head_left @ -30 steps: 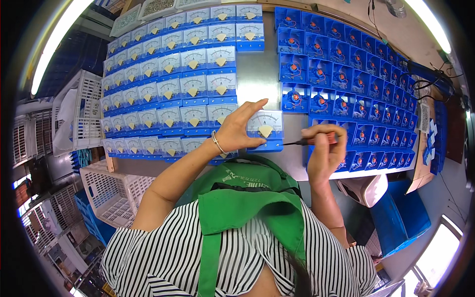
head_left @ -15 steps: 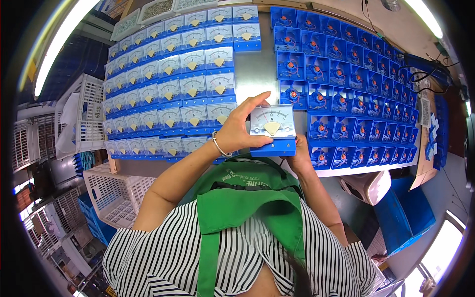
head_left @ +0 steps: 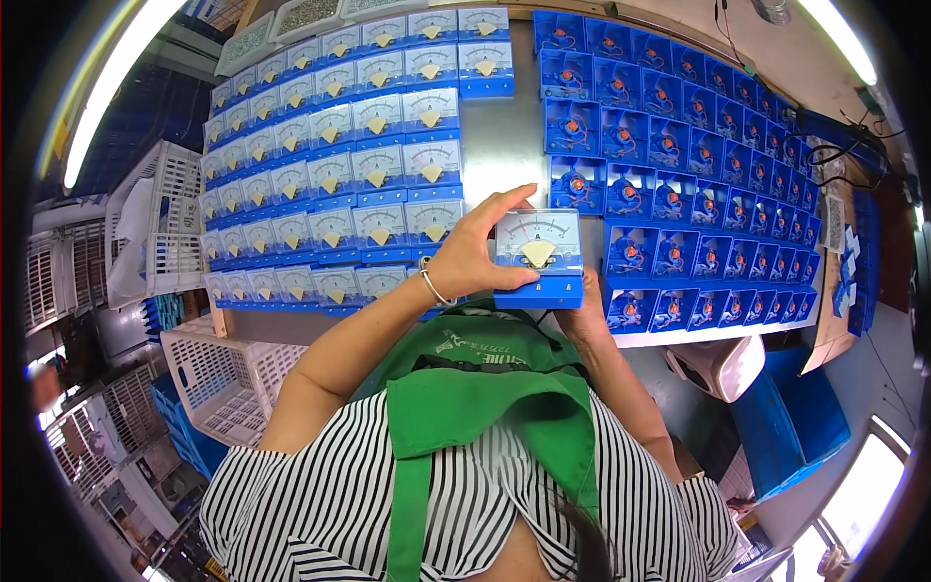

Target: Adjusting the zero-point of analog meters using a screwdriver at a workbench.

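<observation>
A: Here we go, one blue-based meter (head_left: 564,233) at the centre of our clock, its dial facing up!

B: Left hand (head_left: 464,257) at nine, thumb across the lower front, forefinger up by the top corner: fingers parted about the meter's edge and gripping it

A: And the right hand (head_left: 585,318)?

B: In at five o'clock, partly behind the meter; I cannot tell how wide its fingers are or whether they hold anything

A: Around them, ranks of meters (head_left: 376,175) from nine to eleven, open blue cases (head_left: 669,199) from one to four, and bare desk (head_left: 499,126) near twelve!

B: The step, as I read it, is two-handed work on this single meter

A: And the next move, I'd say, calls for a steady left grip and a level dial
</observation>
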`<state>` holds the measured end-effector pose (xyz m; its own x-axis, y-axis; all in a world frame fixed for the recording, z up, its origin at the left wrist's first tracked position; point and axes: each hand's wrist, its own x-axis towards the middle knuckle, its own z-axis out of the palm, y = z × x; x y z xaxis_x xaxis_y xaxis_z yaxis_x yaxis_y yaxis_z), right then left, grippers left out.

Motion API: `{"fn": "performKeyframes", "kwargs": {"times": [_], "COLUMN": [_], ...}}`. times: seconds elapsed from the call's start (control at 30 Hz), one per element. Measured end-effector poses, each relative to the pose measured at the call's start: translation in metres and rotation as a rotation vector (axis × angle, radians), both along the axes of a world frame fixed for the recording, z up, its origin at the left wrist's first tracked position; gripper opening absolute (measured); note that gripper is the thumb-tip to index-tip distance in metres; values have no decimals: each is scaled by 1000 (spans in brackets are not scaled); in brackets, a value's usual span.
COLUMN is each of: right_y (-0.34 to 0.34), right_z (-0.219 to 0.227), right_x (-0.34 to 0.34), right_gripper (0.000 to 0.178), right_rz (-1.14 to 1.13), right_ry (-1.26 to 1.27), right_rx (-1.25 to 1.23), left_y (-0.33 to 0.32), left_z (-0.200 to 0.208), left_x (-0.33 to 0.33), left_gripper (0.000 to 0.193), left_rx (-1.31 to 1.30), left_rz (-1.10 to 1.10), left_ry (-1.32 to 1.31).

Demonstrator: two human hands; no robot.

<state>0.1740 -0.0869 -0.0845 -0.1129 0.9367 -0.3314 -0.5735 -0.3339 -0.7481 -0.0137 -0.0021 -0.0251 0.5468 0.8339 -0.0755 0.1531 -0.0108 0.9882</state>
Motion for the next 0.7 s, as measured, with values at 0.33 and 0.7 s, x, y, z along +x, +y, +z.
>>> {"fn": "performKeyframes", "kwargs": {"times": [0.33,0.7], "right_y": [-2,-5], "right_z": [-2,-1], "right_x": [-2,-4], "right_gripper": [12,14], "right_rz": [-23,-38], "right_ry": [-13,-24], "right_rx": [36,34], "left_y": [-1,-3], "left_z": [-4,-4], "left_x": [0,-1], "left_gripper": [94,93], "left_rx": [34,47], "left_rz": [24,30], "left_ry": [-17,-2]}}
